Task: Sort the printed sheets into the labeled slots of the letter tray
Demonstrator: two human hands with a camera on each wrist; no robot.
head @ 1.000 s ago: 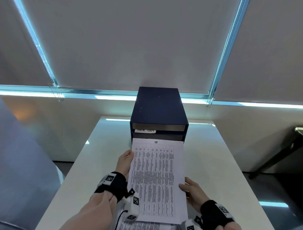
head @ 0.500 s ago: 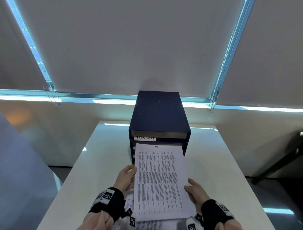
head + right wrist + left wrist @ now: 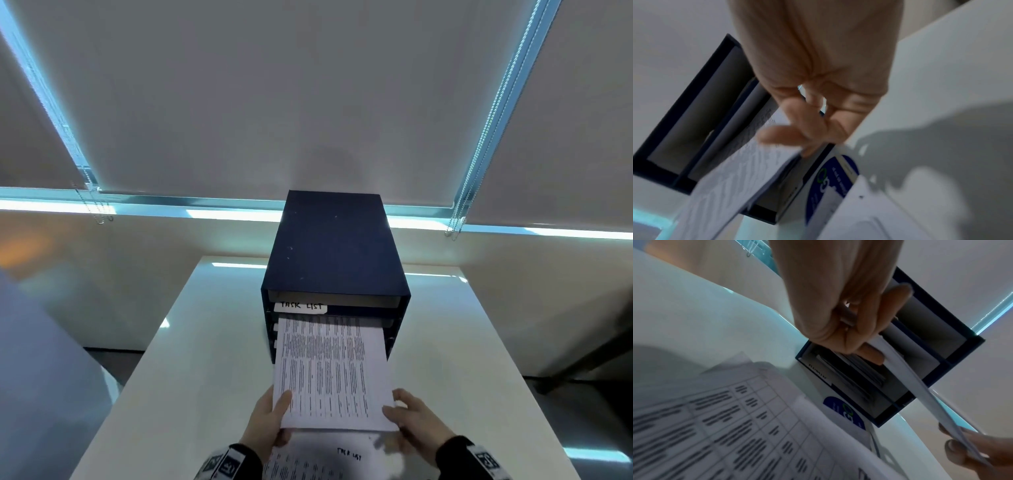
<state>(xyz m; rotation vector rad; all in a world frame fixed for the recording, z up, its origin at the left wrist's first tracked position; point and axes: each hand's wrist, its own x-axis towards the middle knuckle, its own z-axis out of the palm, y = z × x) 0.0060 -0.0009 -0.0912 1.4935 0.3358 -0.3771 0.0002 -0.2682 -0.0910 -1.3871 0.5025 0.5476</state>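
A navy letter tray point(image 3: 334, 253) stands at the far middle of the white table point(image 3: 212, 342). A white label reading TASK LIST point(image 3: 300, 306) sits under its top slot. Both hands hold one printed sheet point(image 3: 332, 370) by its near corners, and its far edge lies in the slot just below that label. My left hand point(image 3: 279, 411) pinches the left corner, thumb on top, as the left wrist view point(image 3: 859, 344) confirms. My right hand point(image 3: 399, 411) pinches the right corner point(image 3: 807, 138). A pile of printed sheets point(image 3: 325, 459) lies on the table under the hands.
The tray's lower slots hold papers point(image 3: 859, 374), and the lowest slot carries a small handwritten label point(image 3: 818, 373). A blue round sticker point(image 3: 844, 410) lies by the pile. Drawn roller blinds point(image 3: 274, 102) fill the wall behind. Bare table flanks the tray on both sides.
Both hands have pushed the sheet forward, away from me. Its far edge, which was in front of the tray, now lies inside the slot under the TASK LIST label.
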